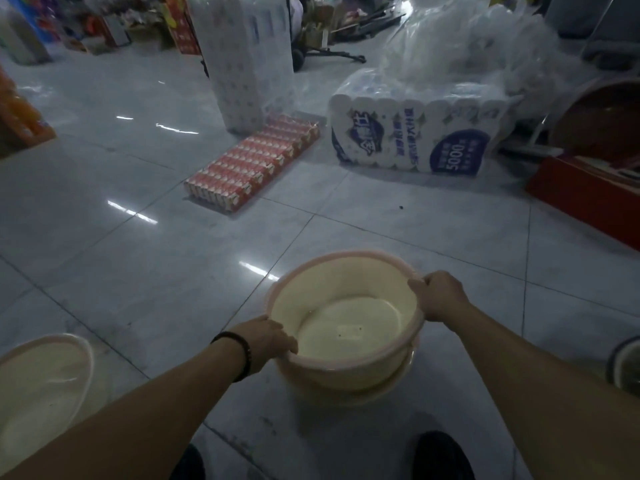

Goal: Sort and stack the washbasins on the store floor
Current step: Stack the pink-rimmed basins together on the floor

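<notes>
A cream washbasin with a pink rim [346,327] sits nested in another basin of the same kind [367,393] on the tiled floor in front of me. My left hand [266,341] grips the top basin's near-left rim. My right hand [440,296] grips its right rim. A second cream basin [38,382] stands alone at the lower left. The edge of a dark-rimmed basin [625,365] shows at the right border.
A flat pack of red cartons [252,164] lies on the floor ahead. Wrapped toilet-paper packs [415,136] and a tall one [242,64] stand behind it. A red box [585,199] and a red tub [602,116] sit at the right. My shoes [440,455] are below.
</notes>
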